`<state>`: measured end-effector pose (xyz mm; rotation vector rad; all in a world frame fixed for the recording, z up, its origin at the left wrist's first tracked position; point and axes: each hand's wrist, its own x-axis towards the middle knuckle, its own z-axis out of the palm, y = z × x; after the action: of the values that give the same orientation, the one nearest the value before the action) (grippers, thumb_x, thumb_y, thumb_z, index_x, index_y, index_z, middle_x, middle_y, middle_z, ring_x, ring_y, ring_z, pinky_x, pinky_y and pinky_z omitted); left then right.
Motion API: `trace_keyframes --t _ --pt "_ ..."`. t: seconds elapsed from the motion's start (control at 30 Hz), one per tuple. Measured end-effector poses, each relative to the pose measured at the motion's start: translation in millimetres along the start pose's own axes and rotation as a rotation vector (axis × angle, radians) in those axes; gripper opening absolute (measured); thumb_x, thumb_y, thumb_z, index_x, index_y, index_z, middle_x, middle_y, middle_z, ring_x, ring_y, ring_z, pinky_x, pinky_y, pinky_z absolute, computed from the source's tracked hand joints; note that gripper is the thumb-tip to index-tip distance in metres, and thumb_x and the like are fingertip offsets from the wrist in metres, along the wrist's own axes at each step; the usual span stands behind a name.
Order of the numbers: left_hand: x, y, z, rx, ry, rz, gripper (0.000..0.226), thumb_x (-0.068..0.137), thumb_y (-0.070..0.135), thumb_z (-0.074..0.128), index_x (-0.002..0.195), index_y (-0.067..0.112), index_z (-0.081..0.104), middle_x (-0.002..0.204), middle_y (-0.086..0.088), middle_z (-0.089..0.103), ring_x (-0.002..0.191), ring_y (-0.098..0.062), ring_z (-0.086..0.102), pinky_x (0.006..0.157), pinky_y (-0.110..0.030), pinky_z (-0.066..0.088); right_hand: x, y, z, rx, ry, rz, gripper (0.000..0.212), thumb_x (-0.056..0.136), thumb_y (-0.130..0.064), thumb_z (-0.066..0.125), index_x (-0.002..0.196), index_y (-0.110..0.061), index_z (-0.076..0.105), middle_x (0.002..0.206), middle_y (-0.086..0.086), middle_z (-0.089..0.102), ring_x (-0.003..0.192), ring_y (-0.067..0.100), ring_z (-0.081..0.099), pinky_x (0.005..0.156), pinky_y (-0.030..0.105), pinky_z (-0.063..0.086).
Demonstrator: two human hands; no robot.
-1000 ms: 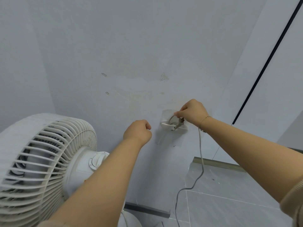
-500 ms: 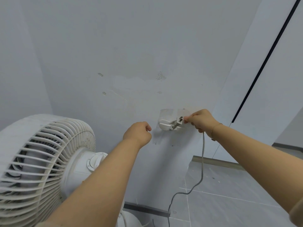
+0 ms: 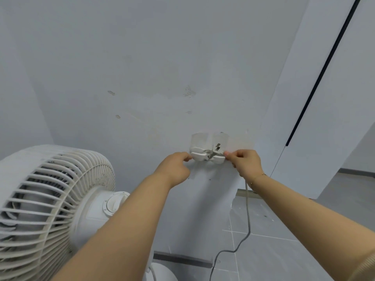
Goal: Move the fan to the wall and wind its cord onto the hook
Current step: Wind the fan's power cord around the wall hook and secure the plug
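Both hands are being held at the hook (image 3: 208, 156): left hand (image 3: 174, 169) pinched shut, contents unclear; right hand (image 3: 245, 164) gripping the cord (image 3: 248, 216). Winding is being done; slack needs looping next. Fan (image 3: 50, 199) is standing near the wall (image 3: 142, 57).

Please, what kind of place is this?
Probably an indoor room corner in a home or office. A painted wall with chipped spots carries a stick-on hook, the floor is grey tile, and a white fan stands beside the wall.

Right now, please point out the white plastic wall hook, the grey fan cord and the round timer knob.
white plastic wall hook (image 3: 208, 157), head view, front arm.
grey fan cord (image 3: 248, 216), head view, hanging stretch.
round timer knob (image 3: 113, 203), head view, top face.
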<state>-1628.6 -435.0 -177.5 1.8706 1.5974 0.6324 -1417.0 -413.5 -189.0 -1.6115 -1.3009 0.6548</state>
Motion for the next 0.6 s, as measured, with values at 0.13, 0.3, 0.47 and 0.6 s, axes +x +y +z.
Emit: trace_keyframes --t 0.13,0.3,0.47,0.6 --pt "2 6 5 -0.004 0.007 -0.004 0.057 0.083 0.0 0.044 0.137 0.02 0.049 0.137 -0.007 0.052 0.124 -0.024 0.051 0.1 -0.029 0.042 1 7 4 0.047 0.013 -0.004 0.034 0.086 -0.029 0.067 0.057 -0.012 0.059 0.052 0.001 0.049 0.047 0.012 0.037 0.05 0.022 0.031" --pt "3 8 6 -0.028 0.004 -0.007 0.056 0.083 0.001 0.046 0.136 0.021 0.05 0.135 -0.007 0.053 0.119 -0.024 0.054 0.093 -0.025 0.043 1 15 8 0.11 0.017 0.003 0.034 0.088 -0.026 0.063 0.058 -0.012 0.06 0.054 0.001 0.053 0.049 0.012 0.039 0.053 0.023 0.031" --pt "3 6 3 -0.049 -0.014 -0.009 0.056 0.083 0.0 0.047 0.135 0.021 0.051 0.136 -0.009 0.053 0.118 -0.024 0.055 0.087 -0.023 0.041 -12 35 16 0.075 0.046 -0.08 0.028 0.093 -0.019 0.054 0.072 -0.007 0.067 0.058 0.0 0.057 0.054 0.01 0.045 0.057 0.024 0.037" --pt "4 4 1 -0.044 -0.031 -0.018 0.057 0.083 0.001 0.048 0.136 0.022 0.05 0.138 -0.008 0.052 0.124 -0.023 0.052 0.095 -0.024 0.041 -18 48 30 0.074 0.065 -0.106 0.025 0.096 -0.018 0.051 0.082 -0.008 0.068 0.059 -0.001 0.057 0.059 0.011 0.049 0.058 0.021 0.039"
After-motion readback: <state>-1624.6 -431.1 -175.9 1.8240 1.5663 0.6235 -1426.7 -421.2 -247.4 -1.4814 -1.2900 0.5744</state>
